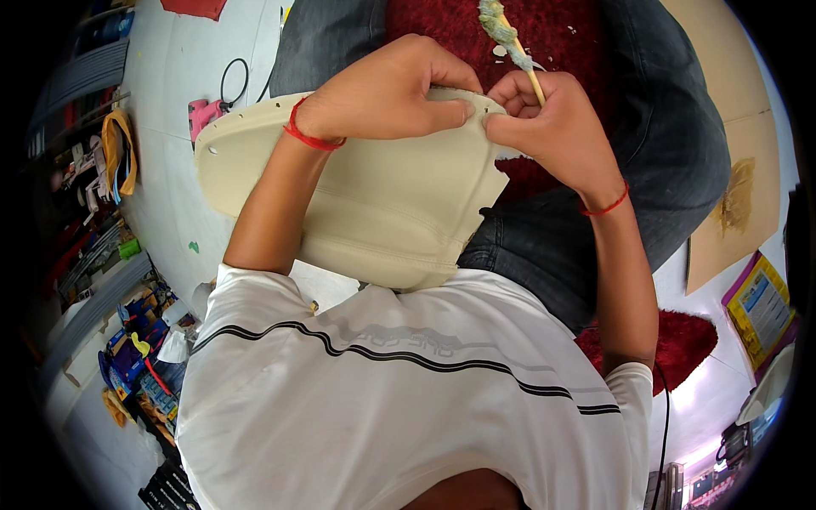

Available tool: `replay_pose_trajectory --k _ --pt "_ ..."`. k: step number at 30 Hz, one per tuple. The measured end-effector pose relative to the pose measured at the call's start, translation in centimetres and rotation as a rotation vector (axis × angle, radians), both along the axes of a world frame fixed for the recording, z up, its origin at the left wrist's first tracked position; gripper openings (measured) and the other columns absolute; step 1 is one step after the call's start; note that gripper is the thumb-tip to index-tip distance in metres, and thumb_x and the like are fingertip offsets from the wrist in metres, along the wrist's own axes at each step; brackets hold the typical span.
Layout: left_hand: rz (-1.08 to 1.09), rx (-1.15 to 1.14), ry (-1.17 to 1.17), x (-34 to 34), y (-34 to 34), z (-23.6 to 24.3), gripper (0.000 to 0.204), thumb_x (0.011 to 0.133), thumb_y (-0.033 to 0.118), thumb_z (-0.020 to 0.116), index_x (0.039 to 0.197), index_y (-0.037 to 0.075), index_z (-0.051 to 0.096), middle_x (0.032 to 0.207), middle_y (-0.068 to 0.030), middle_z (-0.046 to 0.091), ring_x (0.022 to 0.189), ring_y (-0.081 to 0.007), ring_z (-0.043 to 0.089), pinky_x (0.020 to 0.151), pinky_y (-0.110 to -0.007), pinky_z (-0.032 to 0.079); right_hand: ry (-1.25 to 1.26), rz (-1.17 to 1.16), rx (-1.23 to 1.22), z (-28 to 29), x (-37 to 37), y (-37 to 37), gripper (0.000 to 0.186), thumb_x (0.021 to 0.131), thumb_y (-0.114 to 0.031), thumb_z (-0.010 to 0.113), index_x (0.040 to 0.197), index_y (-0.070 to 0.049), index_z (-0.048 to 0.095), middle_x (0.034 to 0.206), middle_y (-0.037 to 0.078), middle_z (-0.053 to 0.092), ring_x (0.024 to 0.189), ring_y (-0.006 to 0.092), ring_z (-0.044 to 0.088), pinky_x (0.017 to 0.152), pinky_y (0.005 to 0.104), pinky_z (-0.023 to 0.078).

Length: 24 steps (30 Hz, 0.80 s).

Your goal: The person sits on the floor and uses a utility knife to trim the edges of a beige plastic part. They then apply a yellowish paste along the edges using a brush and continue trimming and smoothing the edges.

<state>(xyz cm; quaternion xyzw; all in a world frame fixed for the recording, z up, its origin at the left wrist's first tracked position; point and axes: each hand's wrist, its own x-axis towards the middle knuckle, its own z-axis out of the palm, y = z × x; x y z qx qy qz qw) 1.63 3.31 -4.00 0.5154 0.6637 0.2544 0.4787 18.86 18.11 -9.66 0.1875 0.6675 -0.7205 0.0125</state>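
A cream, leather-like panel [382,204] with a stitched seam lies across my lap, its right edge cut unevenly and small holes near its rim. My left hand [395,98] is closed on its far edge, thumb lying on the cream face. At the panel's far right corner, my right hand [557,127] pinches the edge between thumb and fingers. The same hand also holds a thin wooden stick [510,38], which points away from me. Lumpy grey-green residue coats the stick's far end. What lies under the panel's edge is hidden by my fingers.
Dark red plush mat [565,51] with pale scraps lies between my legs. To the left are a pink tool [204,115] with a black loop and a crowded shelf [127,357]. A stained cardboard sheet [735,195] and a yellow-purple packet [761,310] lie right.
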Motion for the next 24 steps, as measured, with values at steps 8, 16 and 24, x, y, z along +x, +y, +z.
replay_pose_trajectory --k 8,16,24 --pt "0.004 -0.047 0.034 -0.5 0.1 -0.2 0.016 0.088 0.005 0.068 0.100 -0.004 0.072 0.084 -0.0034 0.070 0.079 -0.0084 0.061 0.076 -0.027 0.051 -0.022 0.088 0.137 0.6 -1.1 0.5 0.023 0.070 -0.019 0.076 0.070 0.003 0.069 0.057 0.003 0.060 0.056 0.0083 0.057 0.053 0.0262 0.045" --pt "0.085 -0.018 0.008 0.2 -0.3 -0.9 0.011 0.085 0.007 0.068 0.091 -0.001 0.072 0.077 -0.0004 0.067 0.073 -0.0056 0.059 0.068 -0.025 0.048 -0.101 0.200 0.107 1.2 -1.3 0.8 0.023 0.072 -0.018 0.076 0.073 0.003 0.068 0.063 0.005 0.064 0.058 0.0100 0.060 0.054 0.0270 0.048" --pt "0.167 -0.114 -0.056 1.1 0.1 0.1 0.014 0.083 0.014 0.072 0.085 0.000 0.073 0.069 0.0018 0.065 0.064 -0.0032 0.056 0.060 -0.024 0.045 -0.067 -0.017 -0.148 0.1 0.7 -1.4 0.018 0.080 -0.011 0.075 0.089 0.003 0.071 0.071 0.002 0.067 0.063 0.0060 0.063 0.054 0.0242 0.053"
